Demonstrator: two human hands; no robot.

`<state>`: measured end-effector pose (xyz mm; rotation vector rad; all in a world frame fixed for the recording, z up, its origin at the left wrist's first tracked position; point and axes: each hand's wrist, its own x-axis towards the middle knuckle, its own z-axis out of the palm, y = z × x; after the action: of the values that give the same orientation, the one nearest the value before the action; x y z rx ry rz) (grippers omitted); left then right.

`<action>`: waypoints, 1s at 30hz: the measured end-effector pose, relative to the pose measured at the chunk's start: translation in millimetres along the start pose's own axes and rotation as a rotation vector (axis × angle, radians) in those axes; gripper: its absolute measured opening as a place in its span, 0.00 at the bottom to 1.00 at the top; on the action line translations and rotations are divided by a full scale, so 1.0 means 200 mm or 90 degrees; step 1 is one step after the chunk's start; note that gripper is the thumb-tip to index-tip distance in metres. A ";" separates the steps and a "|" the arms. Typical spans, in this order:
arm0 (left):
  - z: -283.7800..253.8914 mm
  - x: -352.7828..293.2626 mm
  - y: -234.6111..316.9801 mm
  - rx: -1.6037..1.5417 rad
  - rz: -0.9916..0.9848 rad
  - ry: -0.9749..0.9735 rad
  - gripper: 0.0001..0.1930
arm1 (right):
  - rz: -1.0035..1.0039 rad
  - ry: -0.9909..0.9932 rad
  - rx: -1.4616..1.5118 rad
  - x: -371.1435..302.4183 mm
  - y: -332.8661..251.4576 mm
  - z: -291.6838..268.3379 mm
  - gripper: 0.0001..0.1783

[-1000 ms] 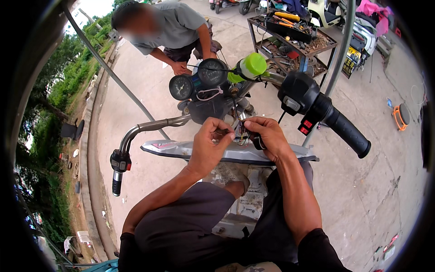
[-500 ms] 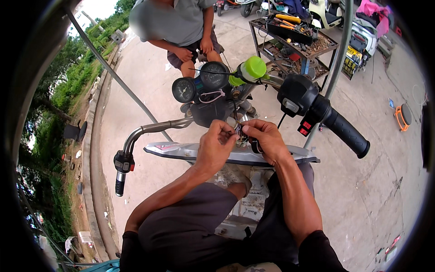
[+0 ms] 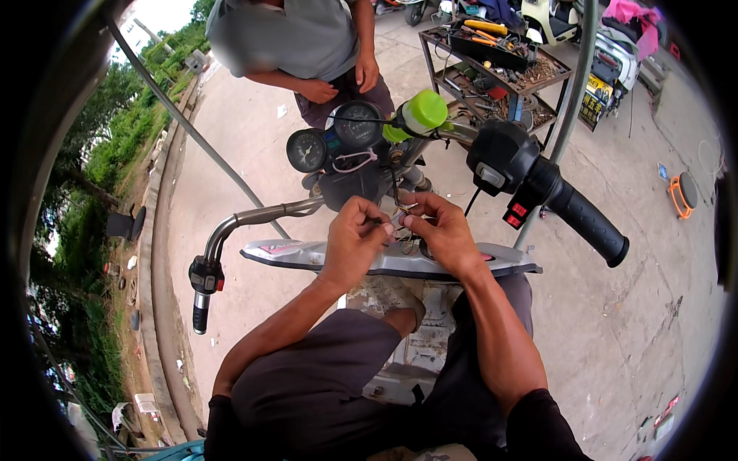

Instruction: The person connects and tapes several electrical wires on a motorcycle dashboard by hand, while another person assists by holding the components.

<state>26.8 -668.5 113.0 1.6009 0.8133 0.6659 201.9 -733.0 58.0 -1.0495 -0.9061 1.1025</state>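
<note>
My left hand (image 3: 354, 240) is closed in a pinch at thin wires (image 3: 401, 244) just behind the handlebar centre of a three-wheeler or motorbike. Facing it, my right hand (image 3: 444, 234) pinches wire ends too, its fingertips almost meeting the left ones. What exactly sits between the fingertips is too small to make out. The wires come down from beside a black housing (image 3: 350, 188) under two round gauges (image 3: 358, 125). Below my hands a silver front panel (image 3: 288, 256) runs crosswise, partly covered by my wrists.
The handlebar (image 3: 261, 215) spreads to a left grip (image 3: 201, 311) and a black right grip (image 3: 588, 223). A green-capped bottle (image 3: 424, 111) is fixed on it. Beyond stand a person in a grey shirt (image 3: 319, 42) and a tool cart (image 3: 557, 77). Metal poles (image 3: 192, 127) flank me.
Both hands have shifted slightly left, still pinching at the wires. The person in front has come closer to the gauges. The view has moved a little.
</note>
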 end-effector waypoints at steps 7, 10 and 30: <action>0.01 0.03 -0.01 -0.089 -0.079 0.014 0.10 | -0.190 0.051 -0.213 -0.04 -0.07 0.00 0.11; 0.02 0.03 0.00 -0.175 -0.156 0.027 0.09 | -0.228 0.050 -0.210 -0.05 -0.07 0.00 0.11; -0.07 0.02 -0.03 -0.081 -0.047 0.070 0.14 | -0.309 0.072 -0.400 -0.04 -0.06 0.07 0.07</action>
<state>16.7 -656.5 109.2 1.4228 0.8876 0.7427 189.4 -738.9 72.0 -1.2845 -1.3704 0.3468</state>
